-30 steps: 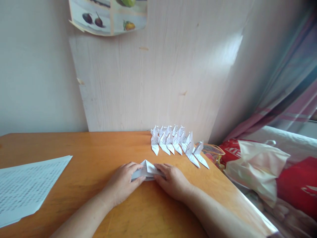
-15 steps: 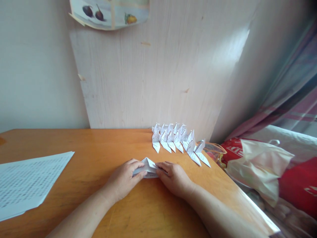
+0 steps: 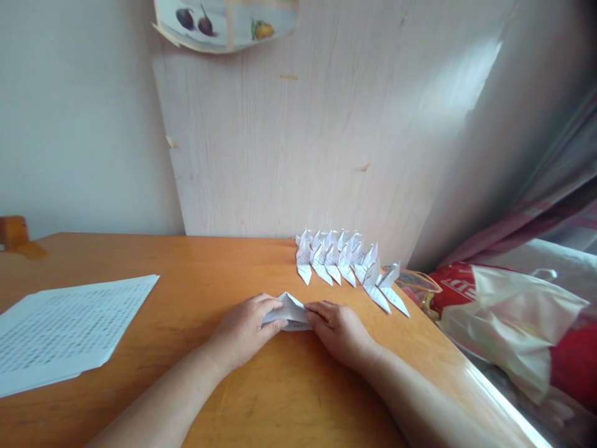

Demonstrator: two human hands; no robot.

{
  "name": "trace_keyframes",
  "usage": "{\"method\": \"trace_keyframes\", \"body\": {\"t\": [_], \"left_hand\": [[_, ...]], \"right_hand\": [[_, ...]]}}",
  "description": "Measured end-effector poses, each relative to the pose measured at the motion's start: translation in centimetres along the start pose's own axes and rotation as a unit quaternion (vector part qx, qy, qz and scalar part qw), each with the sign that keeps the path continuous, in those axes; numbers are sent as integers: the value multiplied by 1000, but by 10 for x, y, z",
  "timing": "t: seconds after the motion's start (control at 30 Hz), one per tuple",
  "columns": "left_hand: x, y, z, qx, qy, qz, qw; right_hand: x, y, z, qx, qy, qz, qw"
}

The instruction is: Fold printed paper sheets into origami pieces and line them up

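A small folded piece of printed white paper [image 3: 290, 310] lies on the orange wooden table [image 3: 196, 280]. My left hand [image 3: 247, 330] pinches its left end, thumb underneath and fingers on top. My right hand [image 3: 340, 331] presses and grips its right end with curled fingers. Both hands rest on the tabletop near the middle. Behind them, toward the wall, stands a row of several finished folded paper pieces [image 3: 347, 264], white with fine print.
A stack of printed sheets [image 3: 69, 323] lies at the left of the table. A pale wooden board [image 3: 326, 124] leans against the wall behind. Off the table's right edge sit a red bag and a translucent plastic bag [image 3: 508, 311]. A small brown object [image 3: 13, 233] is at far left.
The view has shifted, so everything sits a little further right in frame. My hands stay on the folded paper, with the fingers drawn slightly closer together.
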State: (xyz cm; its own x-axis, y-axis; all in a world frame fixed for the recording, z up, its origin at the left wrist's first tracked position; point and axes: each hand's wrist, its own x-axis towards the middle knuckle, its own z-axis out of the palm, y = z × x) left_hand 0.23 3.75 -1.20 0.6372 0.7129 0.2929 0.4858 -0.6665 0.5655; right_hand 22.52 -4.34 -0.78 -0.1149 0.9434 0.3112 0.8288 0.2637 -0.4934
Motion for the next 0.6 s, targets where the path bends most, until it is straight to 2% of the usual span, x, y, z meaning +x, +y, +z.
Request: {"method": "trace_keyframes", "body": {"t": [0.13, 0.27, 0.6], "left_hand": [[0, -3, 3, -5, 10, 7, 1000], [-1, -5, 4, -12, 18, 15, 1000], [-2, -2, 1, -2, 29, 13, 999]], "right_hand": [[0, -2, -2, 20, 3, 1, 1000], [0, -3, -3, 63, 32, 3, 998], [3, 6, 1, 130, 87, 90, 984]]}}
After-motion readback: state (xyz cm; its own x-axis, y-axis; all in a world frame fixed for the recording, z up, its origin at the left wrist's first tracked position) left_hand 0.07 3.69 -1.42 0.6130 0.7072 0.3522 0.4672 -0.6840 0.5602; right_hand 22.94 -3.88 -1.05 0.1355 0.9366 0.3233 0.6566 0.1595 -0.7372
